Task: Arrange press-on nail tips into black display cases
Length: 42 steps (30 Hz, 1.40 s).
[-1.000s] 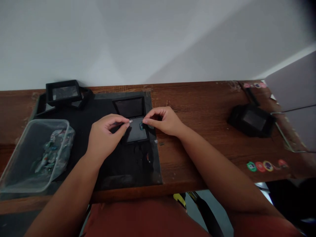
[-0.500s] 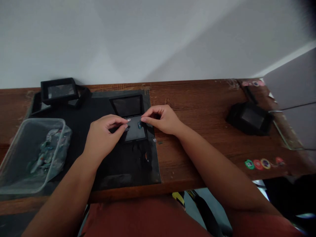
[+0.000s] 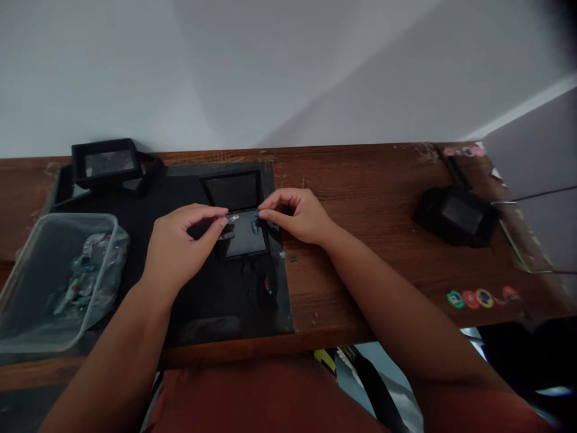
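Observation:
A black case (image 3: 246, 237) with a grey inside lies open on the dark mat, its lid (image 3: 234, 191) tilted back towards the wall. Inside it are a small silvery piece (image 3: 233, 219), a dark oval piece (image 3: 226, 236) and a small teal piece (image 3: 255, 227). My left hand (image 3: 180, 243) is at the case's left edge, thumb and forefinger slightly apart beside the silvery piece, with nothing seen between them. At the upper right edge of the case, my right hand (image 3: 300, 216) pinches a tiny dark item that is too small to name.
A clear plastic tub (image 3: 45, 343) with bagged small pieces stands at the left. Black frames (image 3: 106, 163) are stacked behind it. A black box (image 3: 457, 216) and several round coloured stickers (image 3: 471, 299) are on the wooden table at the right.
My left hand has moved slightly left, and its fingertips have parted from the silvery piece, which now lies in view in the case. The right hand has barely moved.

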### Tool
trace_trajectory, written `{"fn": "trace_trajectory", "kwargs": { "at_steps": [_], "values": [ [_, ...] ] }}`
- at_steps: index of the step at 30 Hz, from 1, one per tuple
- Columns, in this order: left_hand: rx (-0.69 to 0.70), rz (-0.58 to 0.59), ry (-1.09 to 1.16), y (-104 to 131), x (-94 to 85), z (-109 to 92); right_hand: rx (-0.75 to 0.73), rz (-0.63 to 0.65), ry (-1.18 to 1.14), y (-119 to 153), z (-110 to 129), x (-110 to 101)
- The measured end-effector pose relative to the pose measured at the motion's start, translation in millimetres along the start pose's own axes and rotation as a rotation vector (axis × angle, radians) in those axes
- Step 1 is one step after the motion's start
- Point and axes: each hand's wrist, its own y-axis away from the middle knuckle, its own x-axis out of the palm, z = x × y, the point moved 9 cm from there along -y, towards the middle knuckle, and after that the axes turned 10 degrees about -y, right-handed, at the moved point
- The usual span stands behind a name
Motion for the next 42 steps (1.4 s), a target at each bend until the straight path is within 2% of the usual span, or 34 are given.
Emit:
{"fn": "trace_trajectory", "kwargs": {
  "at_steps": [5,14,21,27,30,33,38,42],
  "values": [
    [0.094,0.053,-0.023,3.7,10.8,-11.7,0.000,0.007,0.004,0.3,0.3,1.0],
    [0.165,0.051,-0.115,9.4,22.6,-20.8,-0.022,-0.039,-0.049,-1.7,3.4,-8.3],
    [0.215,0.072,-0.197,12.2,26.8,-28.7,0.006,-0.229,0.267,-0.9,2.3,-32.2],
    [0.241,0.104,-0.228,11.2,24.6,-29.0,0.049,-0.219,0.458,3.8,5.7,-33.4],
    [0.183,0.106,-0.239,7.5,15.3,-21.9,0.069,-0.197,0.525,5.2,6.5,-31.1],
    [0.053,0.181,-0.256,4.8,10.3,-5.8,0.078,-0.181,0.568,5.7,6.4,-29.7],
    [-0.023,0.385,-0.300,8.2,18.8,8.9,0.078,-0.166,0.596,6.2,5.9,-27.8],
    [-0.057,0.446,-0.295,9.6,23.9,10.7,0.065,-0.131,0.611,6.7,7.6,-22.4]
  ]
}}
